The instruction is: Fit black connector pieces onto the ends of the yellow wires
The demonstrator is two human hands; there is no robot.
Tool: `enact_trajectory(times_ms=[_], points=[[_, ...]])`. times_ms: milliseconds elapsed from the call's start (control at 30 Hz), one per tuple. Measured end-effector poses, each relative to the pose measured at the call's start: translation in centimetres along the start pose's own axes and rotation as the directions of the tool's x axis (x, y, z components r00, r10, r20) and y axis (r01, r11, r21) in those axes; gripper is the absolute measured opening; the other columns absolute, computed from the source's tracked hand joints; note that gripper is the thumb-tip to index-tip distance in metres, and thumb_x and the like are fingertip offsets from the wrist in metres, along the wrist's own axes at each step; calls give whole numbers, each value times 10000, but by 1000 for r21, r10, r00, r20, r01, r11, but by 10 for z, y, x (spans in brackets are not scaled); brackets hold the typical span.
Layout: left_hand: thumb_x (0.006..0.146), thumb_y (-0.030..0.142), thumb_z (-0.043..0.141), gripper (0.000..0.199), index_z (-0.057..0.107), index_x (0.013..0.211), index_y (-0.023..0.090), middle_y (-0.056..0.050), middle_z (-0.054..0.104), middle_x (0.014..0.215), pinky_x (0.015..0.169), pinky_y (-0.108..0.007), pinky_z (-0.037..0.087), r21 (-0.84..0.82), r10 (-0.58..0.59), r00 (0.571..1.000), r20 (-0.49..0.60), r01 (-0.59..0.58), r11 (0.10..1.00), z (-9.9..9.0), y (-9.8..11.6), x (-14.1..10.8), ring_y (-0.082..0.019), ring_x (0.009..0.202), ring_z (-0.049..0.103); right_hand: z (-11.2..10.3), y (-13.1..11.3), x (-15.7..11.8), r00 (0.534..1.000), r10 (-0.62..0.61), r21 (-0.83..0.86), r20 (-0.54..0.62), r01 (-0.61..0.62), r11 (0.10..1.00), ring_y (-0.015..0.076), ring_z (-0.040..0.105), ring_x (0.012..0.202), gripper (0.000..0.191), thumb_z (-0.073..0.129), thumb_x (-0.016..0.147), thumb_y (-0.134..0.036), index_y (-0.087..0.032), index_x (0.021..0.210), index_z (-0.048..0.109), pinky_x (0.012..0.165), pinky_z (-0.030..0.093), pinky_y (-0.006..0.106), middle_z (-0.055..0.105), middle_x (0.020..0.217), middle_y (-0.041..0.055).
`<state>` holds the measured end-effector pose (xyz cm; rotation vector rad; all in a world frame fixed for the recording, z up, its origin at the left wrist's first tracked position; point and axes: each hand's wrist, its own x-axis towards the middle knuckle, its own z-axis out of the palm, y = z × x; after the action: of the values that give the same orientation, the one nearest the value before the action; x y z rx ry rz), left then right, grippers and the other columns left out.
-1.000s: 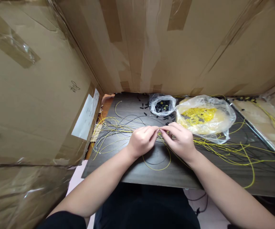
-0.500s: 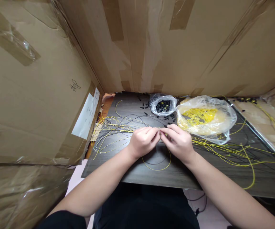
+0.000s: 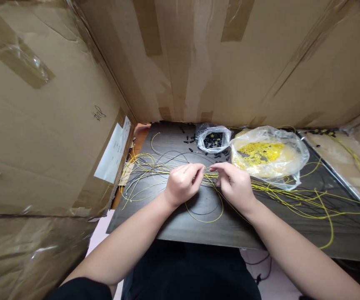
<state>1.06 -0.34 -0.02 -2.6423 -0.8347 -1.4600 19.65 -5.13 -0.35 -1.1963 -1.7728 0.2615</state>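
Observation:
Yellow and black wires (image 3: 280,192) spread across the dark table (image 3: 167,216) and run beneath both hands. My left hand (image 3: 184,183) is closed in a pinch near the table's middle; what it holds between thumb and forefinger is too small to name. A small gap to its right, my right hand (image 3: 233,183) hovers over the wires with its fingers curled and the fingertips partly hidden. Behind the hands are a small clear bag (image 3: 201,135) of black pieces and a larger clear bag (image 3: 295,154) of small yellow pieces.
Loose black pieces (image 3: 191,149) lie around the small bag. Tall cardboard walls (image 3: 183,62) rise behind and at the left, where a white paper label (image 3: 113,152) is stuck. More yellow wires (image 3: 358,160) lie on cardboard at the right.
My hands were fingertip to fingertip and have moved slightly apart. The left hand shifted a little left, and the wires between the hands show more. A dark piece at my right fingertips no longer shows.

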Motion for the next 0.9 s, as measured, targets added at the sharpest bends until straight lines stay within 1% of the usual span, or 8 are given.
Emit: enact_trajectory(times_ms=[67, 167, 233, 333, 533, 667, 800, 900], points=[[909, 135, 587, 96, 640, 987, 153, -40, 737, 822, 688, -270, 528, -10, -2, 1000, -2, 2, 1000, -2, 1, 0, -146, 697, 681, 1, -1, -1, 998, 65, 92, -9, -64, 994, 111, 610, 567, 219, 456, 997, -174, -208, 1158, 601, 596, 528, 276, 719, 956, 49], [919, 147, 577, 95, 645, 985, 152, -43, 733, 802, 680, -270, 524, -19, -9, 1000, 11, 9, 1000, -3, 2, 0, -143, 682, 675, 3, -3, -1, 983, 179, 257, 44, -184, 949, 91, 577, 489, 295, 444, 1023, -259, -204, 1309, 496, 517, 506, 251, 721, 966, 60], [920, 152, 578, 96, 648, 986, 153, -44, 732, 795, 676, -269, 521, -24, -10, 1000, 17, 10, 1000, -3, 2, 0, -141, 675, 671, 4, -5, 0, 972, 219, 315, 84, -235, 920, 91, 587, 492, 272, 441, 1031, -316, -194, 1263, 512, 514, 505, 247, 722, 958, 65], [914, 162, 596, 91, 657, 981, 155, -26, 705, 731, 639, -258, 502, -26, 8, 1000, 21, -7, 1000, -3, 4, 0, -128, 625, 642, 5, -5, 0, 961, 261, 372, 92, -276, 886, 88, 588, 492, 227, 450, 1028, -379, -188, 1089, 556, 502, 492, 236, 715, 930, 57], [947, 218, 568, 120, 675, 957, 164, -16, 682, 693, 604, -245, 482, -113, 6, 996, 85, 4, 994, -2, 8, 2, -108, 575, 593, 5, -7, 1, 955, 292, 385, 47, -287, 877, 100, 571, 485, 259, 494, 1009, -408, -184, 960, 615, 491, 472, 231, 619, 698, -3], [949, 223, 566, 118, 672, 938, 171, -17, 689, 712, 612, -243, 485, -171, -5, 992, 124, 27, 985, -2, 9, 1, -106, 589, 594, 2, -10, 4, 969, 246, 360, 12, -234, 903, 99, 572, 515, 229, 582, 965, -386, -189, 942, 696, 497, 494, 263, 645, 877, 50], [933, 201, 585, 88, 666, 947, 167, -21, 699, 727, 619, -248, 494, -170, 2, 994, 106, 16, 985, -2, 8, 1, -113, 604, 612, 1, -9, 4, 972, 230, 408, 35, -224, 885, 100, 580, 523, 188, 596, 959, -343, -206, 1008, 715, 488, 493, 263, 640, 891, 48], [930, 187, 584, 84, 659, 961, 164, -35, 725, 778, 642, -249, 514, -161, -5, 998, 65, 15, 987, -3, 8, 1, -120, 643, 647, 1, -8, 2, 978, 198, 375, 68, -208, 903, 99, 561, 503, 253, 566, 975, -325, -228, 1172, 691, 488, 497, 264, 628, 830, 34]])
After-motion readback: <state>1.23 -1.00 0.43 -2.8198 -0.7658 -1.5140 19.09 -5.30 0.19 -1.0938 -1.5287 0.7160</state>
